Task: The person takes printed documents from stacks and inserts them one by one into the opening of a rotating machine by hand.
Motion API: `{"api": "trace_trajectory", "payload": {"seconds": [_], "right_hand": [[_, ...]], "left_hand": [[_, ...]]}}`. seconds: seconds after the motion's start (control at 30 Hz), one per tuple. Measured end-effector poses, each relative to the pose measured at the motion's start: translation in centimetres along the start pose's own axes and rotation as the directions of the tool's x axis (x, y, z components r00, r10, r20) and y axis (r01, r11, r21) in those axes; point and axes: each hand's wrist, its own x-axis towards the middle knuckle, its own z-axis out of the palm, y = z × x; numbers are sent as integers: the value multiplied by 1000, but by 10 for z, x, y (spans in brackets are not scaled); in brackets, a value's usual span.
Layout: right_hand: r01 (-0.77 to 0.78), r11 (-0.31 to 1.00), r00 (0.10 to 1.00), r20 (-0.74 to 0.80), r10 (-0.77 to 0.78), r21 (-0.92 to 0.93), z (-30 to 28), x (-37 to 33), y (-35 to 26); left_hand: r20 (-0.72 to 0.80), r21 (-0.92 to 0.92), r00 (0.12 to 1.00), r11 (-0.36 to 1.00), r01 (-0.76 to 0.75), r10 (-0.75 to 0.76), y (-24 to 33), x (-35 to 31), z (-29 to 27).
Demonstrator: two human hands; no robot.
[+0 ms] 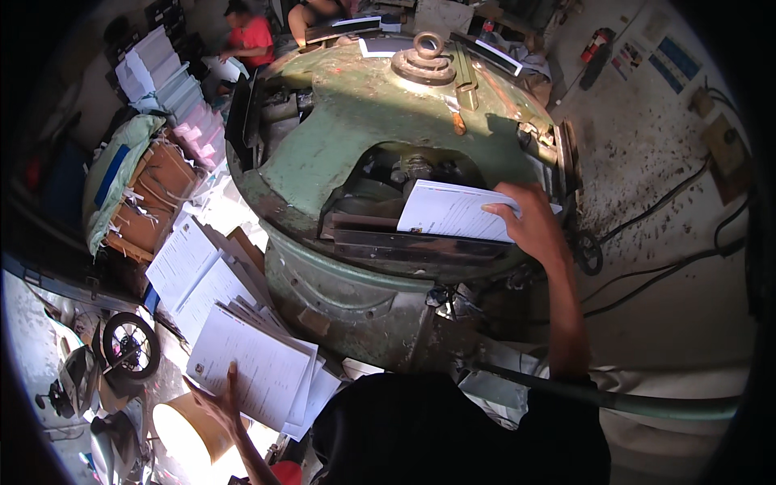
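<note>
A big round green machine (323,170) with worn paint fills the middle of the view. At its near edge, a sheaf of printed sheets (457,212) stands in a dark metal clamp (420,246). My right hand (529,222) pinches the sheaf's right end between thumb and fingers. Lower left, my left hand (222,396) has its thumb on the face of a printed booklet (250,364), its fingers hidden underneath. Several more booklets lie fanned out beneath and behind that one. Further printed stacks (194,275) rest just beyond, beside the machine.
Tall stacks of white and pink paper (166,81) stand at the far left, near a brown bundle (158,190). A person in a red shirt (252,40) is beyond the machine. A motorbike wheel (131,346) sits lower left. Dark cables (663,271) run along the right wall.
</note>
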Motion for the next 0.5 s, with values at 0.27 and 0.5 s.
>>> {"api": "trace_trajectory", "payload": {"seconds": [0.27,0.5], "right_hand": [[-180,978,971,177,160,102,14,-23,23],[-175,977,974,168,153,126,18,-34,54]], "left_hand": [[124,122,985,983,-136,121,9,31,-8],[181,237,981,965,-114,72,22,33,-17]]}}
